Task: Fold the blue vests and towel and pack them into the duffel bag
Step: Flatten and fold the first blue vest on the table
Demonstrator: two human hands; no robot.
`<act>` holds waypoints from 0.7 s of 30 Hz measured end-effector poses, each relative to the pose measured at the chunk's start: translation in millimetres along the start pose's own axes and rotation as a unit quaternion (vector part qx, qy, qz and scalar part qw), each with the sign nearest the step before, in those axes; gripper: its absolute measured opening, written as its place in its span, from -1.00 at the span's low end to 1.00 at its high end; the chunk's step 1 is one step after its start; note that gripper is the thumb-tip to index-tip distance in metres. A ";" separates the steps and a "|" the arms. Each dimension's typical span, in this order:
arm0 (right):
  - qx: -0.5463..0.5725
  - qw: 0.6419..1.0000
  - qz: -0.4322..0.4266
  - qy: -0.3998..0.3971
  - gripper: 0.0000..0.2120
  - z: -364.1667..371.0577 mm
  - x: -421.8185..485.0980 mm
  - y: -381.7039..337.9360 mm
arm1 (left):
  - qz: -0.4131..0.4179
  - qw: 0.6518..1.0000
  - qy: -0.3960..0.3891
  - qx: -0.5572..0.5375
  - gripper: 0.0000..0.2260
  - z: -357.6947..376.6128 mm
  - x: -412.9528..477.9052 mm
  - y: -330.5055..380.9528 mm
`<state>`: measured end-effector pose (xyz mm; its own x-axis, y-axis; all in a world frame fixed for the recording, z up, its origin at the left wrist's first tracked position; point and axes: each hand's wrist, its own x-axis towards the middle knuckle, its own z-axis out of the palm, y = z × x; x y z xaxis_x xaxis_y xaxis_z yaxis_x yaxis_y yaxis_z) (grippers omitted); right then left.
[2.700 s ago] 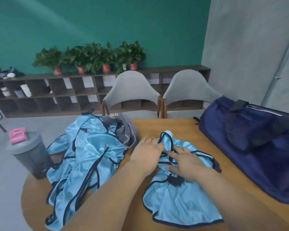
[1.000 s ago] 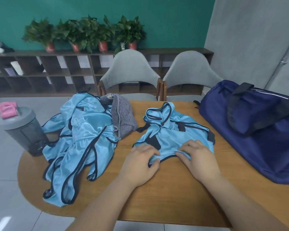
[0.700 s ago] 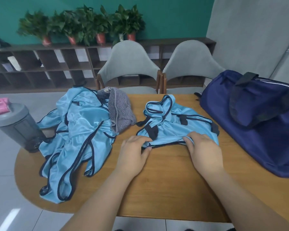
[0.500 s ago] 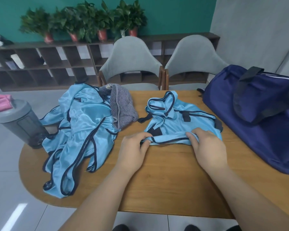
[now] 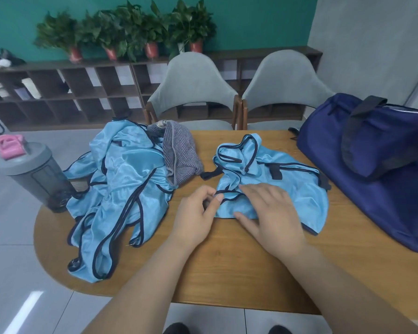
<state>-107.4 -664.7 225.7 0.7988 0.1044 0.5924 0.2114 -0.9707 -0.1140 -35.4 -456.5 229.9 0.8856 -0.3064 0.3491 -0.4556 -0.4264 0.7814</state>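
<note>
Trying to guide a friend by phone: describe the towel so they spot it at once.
Start at the wooden table, at its far edge before the left grey chair. The towel lies bunched against the right side of the heap of vests. It alone is grey and finely striped; the vests are shiny light blue with dark trim.

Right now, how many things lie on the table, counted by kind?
Single light blue vest: 1
Heap of light blue vests: 1, its vests uncountable
Grey striped towel: 1
Navy duffel bag: 1
Grey shaker bottle: 1
Total: 5
</note>
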 end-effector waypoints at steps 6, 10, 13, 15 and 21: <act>0.085 0.996 0.025 0.007 -0.84 11.6 6.4 -5.7 | 0.006 0.998 -0.010 -0.060 -0.83 -3.2 -1.1 3.5; 0.149 0.985 0.092 0.006 -0.84 9.9 5.8 -2.9 | 0.029 0.998 -0.049 -0.041 -0.60 -1.2 -4.1 4.1; 0.159 0.983 0.091 -0.006 -0.82 9.9 7.8 -3.6 | 0.075 0.994 -0.061 0.050 -0.58 1.1 -1.7 1.5; 0.166 0.981 0.094 -0.018 -0.83 8.9 8.9 -3.8 | 0.075 0.995 -0.047 0.044 -0.68 0.2 -0.5 1.0; 0.164 0.983 0.067 -0.048 -0.81 3.3 6.6 -8.8 | 0.057 0.996 -0.066 0.029 -0.59 -0.7 -3.7 2.6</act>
<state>-102.1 -654.8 228.0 0.8779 0.0145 0.4786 0.2580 -0.8564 -0.4473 -39.8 -455.9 231.0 0.8099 -0.4626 0.3607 -0.5607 -0.4297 0.7078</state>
